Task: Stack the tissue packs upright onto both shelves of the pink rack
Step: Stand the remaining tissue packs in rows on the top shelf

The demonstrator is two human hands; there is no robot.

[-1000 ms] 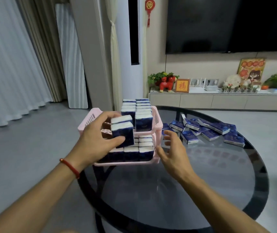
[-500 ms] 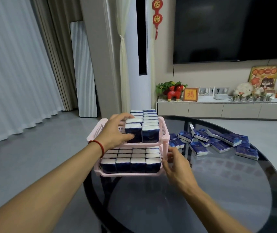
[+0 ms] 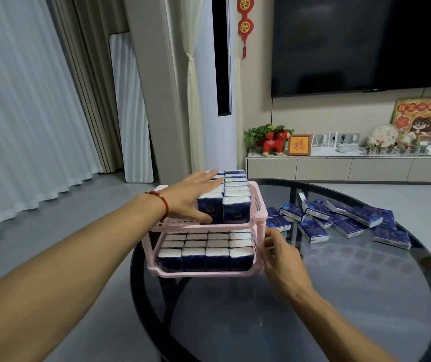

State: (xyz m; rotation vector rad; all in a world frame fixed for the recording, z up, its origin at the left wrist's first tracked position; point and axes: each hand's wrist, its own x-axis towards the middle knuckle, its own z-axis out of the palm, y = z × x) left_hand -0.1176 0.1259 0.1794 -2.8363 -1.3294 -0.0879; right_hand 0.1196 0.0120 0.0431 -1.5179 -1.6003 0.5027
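Observation:
A pink two-shelf rack (image 3: 258,212) stands at the left edge of the round glass table (image 3: 365,296). Its lower shelf holds several upright blue-and-white tissue packs (image 3: 205,257) in rows. On the upper shelf two rows of upright packs (image 3: 236,205) fill the right part. My left hand (image 3: 192,197) lies flat, fingers spread, over the left row, thumb against the front pack's side. My right hand (image 3: 279,253) touches the rack's right front post with its fingertips. Loose packs (image 3: 345,220) lie flat in a heap on the table to the right.
The rack's left side overhangs the table edge above the grey floor. A TV cabinet (image 3: 350,165) with ornaments stands behind the table, under a wall-mounted TV. Curtains hang at the left.
My left hand set the pack it carried into the upper shelf's left row and now rests flat on that row. My right hand moved up to the rack's right post.

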